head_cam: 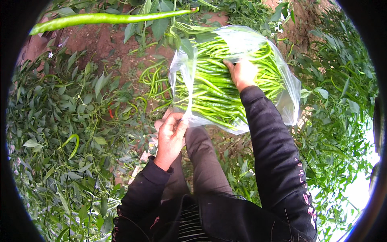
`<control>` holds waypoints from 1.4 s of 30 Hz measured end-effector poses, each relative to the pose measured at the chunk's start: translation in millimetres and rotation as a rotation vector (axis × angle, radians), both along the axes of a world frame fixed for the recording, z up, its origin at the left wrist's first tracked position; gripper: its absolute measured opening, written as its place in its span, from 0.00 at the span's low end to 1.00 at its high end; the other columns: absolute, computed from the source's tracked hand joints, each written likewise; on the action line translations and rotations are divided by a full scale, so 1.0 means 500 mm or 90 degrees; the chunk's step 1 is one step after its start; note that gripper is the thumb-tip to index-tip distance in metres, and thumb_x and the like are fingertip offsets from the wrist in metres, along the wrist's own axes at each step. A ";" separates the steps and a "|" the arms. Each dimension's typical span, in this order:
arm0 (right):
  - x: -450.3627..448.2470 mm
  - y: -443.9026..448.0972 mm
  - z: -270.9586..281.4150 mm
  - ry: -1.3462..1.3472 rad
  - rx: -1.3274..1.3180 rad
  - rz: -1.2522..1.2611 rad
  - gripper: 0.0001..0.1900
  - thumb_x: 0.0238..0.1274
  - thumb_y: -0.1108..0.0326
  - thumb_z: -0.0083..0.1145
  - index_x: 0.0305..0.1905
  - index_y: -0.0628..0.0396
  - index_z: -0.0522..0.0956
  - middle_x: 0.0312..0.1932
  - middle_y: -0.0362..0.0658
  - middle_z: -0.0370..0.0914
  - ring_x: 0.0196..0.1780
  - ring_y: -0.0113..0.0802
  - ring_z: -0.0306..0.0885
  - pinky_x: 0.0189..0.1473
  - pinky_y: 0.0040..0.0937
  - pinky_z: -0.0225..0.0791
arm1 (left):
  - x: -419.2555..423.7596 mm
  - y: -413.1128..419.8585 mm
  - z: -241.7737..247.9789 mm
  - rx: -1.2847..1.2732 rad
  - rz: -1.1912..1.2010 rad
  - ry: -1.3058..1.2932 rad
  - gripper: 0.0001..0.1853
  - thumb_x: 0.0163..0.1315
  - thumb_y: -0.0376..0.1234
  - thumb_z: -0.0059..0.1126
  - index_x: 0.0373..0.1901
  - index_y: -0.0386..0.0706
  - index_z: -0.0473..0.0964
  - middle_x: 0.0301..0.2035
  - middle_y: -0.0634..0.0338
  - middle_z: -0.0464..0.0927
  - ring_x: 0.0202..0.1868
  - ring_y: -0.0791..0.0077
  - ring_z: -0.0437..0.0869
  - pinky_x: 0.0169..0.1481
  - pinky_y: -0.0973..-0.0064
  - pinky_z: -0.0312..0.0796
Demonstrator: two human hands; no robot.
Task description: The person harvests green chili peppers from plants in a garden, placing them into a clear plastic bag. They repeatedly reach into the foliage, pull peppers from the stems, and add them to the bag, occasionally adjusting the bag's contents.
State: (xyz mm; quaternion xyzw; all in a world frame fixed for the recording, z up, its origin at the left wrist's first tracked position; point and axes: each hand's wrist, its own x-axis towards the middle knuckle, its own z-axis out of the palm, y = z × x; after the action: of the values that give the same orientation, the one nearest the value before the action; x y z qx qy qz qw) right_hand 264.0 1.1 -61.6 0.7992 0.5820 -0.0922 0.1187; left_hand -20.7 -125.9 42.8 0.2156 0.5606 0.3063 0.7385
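A clear plastic bag (291, 90) full of long green chili peppers (211, 81) lies opened out in front of me. My left hand (170, 140) pinches the near left edge of the bag between thumb and fingers. My right hand (243, 72) reaches into the bag and rests on top of the peppers, its fingertips partly hidden; whether it grips any of them I cannot tell. The peppers lie mostly side by side, pointing left to right.
Loose green peppers (155, 80) lie on the soil left of the bag. Leafy pepper plants (60, 121) stand on both sides. One long green pepper (115, 18) hangs close to the camera at the upper left. My legs (205, 160) are just below the bag.
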 end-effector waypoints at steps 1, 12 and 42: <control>-0.005 -0.001 -0.006 0.002 0.027 -0.010 0.23 0.56 0.46 0.63 0.46 0.55 0.80 0.37 0.54 0.83 0.40 0.54 0.82 0.47 0.48 0.72 | 0.000 0.002 -0.001 -0.009 0.004 0.004 0.06 0.70 0.27 0.53 0.46 0.38 0.73 0.39 0.64 0.79 0.40 0.82 0.79 0.47 0.81 0.73; 0.025 -0.032 0.031 0.388 0.230 -0.142 0.07 0.59 0.66 0.60 0.31 0.57 0.77 0.26 0.47 0.78 0.29 0.42 0.75 0.37 0.37 0.69 | 0.013 -0.015 -0.005 0.048 0.042 -0.011 0.04 0.70 0.26 0.53 0.44 0.36 0.73 0.33 0.68 0.72 0.35 0.87 0.70 0.38 0.86 0.66; -0.155 -0.424 0.370 0.565 -0.072 0.049 0.17 0.65 0.73 0.56 0.57 0.64 0.73 0.67 0.58 0.60 0.69 0.56 0.59 0.69 0.46 0.56 | -0.702 -0.324 0.043 -0.340 -0.494 1.005 0.34 0.63 0.45 0.53 0.72 0.59 0.58 0.71 0.48 0.57 0.70 0.49 0.62 0.65 0.43 0.61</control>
State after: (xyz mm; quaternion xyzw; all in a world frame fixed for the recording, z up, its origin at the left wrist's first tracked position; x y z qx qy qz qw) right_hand 186.5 -211.1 123.3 0.6523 0.5996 -0.4537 -0.0956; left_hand -371.8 -288.0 64.3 0.3570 0.8428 -0.3386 0.2180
